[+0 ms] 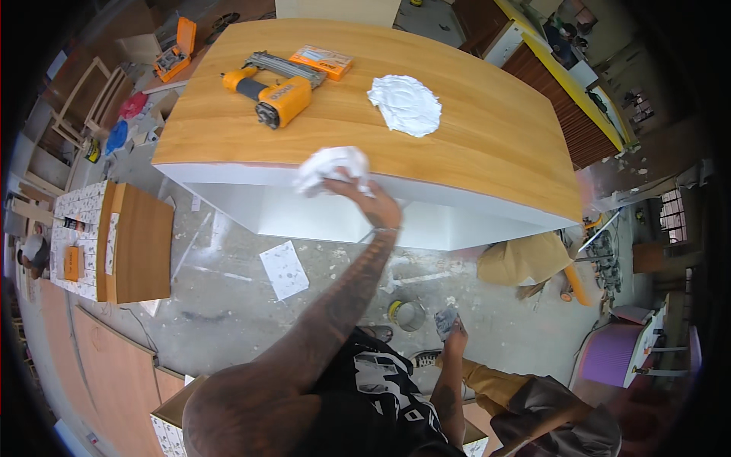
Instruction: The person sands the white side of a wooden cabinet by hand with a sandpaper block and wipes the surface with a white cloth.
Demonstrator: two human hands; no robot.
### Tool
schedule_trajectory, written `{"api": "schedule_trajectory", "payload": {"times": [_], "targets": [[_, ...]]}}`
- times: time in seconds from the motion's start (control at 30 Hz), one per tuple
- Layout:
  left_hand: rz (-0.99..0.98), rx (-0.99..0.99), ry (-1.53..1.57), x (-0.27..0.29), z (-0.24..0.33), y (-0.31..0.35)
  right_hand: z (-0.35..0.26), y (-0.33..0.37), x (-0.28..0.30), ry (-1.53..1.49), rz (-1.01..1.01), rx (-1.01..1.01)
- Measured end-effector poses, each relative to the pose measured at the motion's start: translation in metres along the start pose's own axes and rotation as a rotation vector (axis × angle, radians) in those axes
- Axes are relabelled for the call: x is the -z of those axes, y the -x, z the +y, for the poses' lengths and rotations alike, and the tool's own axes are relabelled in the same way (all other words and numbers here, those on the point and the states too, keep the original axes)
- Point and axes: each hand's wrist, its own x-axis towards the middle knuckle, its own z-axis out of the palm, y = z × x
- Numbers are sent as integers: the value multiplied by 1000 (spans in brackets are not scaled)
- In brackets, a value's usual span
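My left hand [369, 202] is closed around a white crumpled cloth [335, 169], which lies against the near edge of a wood-grain top [472, 152]. Under that top is the white, open-fronted body of a cabinet [304, 209]. Lower down, over the floor, my right hand [455, 335] grips a flat, mottled grey piece [446, 322]; its kind cannot be made out. On the top rest an orange and black nail gun [285, 100], a small orange box [324, 61] and a second white crumpled, cloth-like piece [405, 105].
A round can [406, 314] stands on the floor near my feet. A white sheet [285, 270] lies left of it. Wooden drawer units [141, 244] stand at left. Another person [563, 415] is close by at lower right, and a brown sack-like bundle [525, 259] sits beside the cabinet.
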Motion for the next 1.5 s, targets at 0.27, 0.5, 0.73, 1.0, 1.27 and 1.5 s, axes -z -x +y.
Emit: {"api": "schedule_trajectory", "payload": {"times": [0.27,0.5,0.73,1.0,1.27,1.5], "targets": [[-486,-520,-317,-43,0,112,-20,1,34,-140,44,-49],[-1032,-947,-600,75,-61,-4,-28,10,15,32,29,-118],[-251,-14,-975,293,-156,-174,-5,1,-16,-112,-55,-117],[465,54,-258,264,-15,-295,-19,-7,-50,-46,-120,-100],[-312,-661,-570,103,-4,-140,-62,0,-85,5,-127,70],[-805,-799,-768,120,14,-154,-66,23,-92,-23,-46,21]]}}
